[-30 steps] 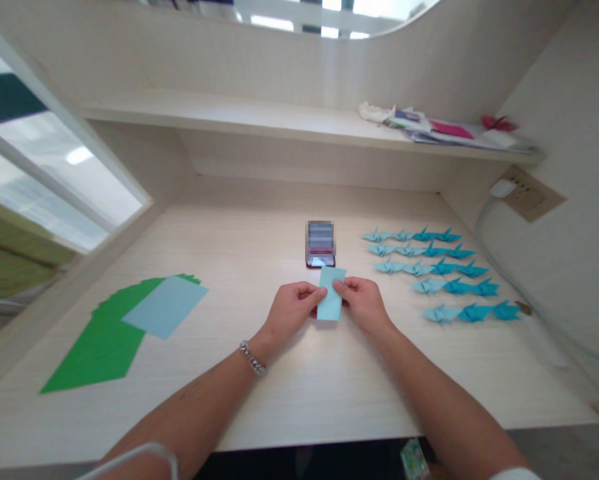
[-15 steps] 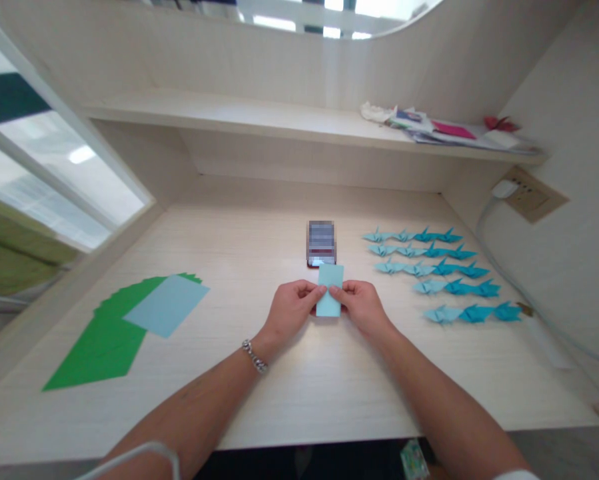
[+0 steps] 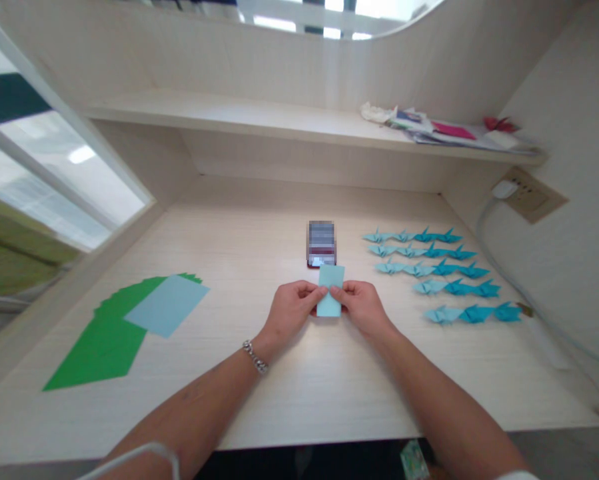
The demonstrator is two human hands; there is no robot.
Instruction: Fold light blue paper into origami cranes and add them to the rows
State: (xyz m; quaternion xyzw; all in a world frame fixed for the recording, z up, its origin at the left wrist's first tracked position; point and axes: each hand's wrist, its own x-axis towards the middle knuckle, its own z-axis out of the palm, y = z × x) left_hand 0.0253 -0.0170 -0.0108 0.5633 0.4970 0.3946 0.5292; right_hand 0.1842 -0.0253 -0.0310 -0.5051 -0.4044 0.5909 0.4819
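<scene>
Pale-blue paper rectangle (image 3: 330, 306); narrow, plain-faced; long side running vertically, top leaning slightly right; lower centre-right of frame.

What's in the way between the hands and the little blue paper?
Nothing that I can see. The left hand and right hand already hold the light blue paper, one at each side, with both thumbs on top. The phone lies beyond the paper's far end, not between.

Pale blue paper (image 3: 330, 307), green sheets (image 3: 96, 353)
</scene>
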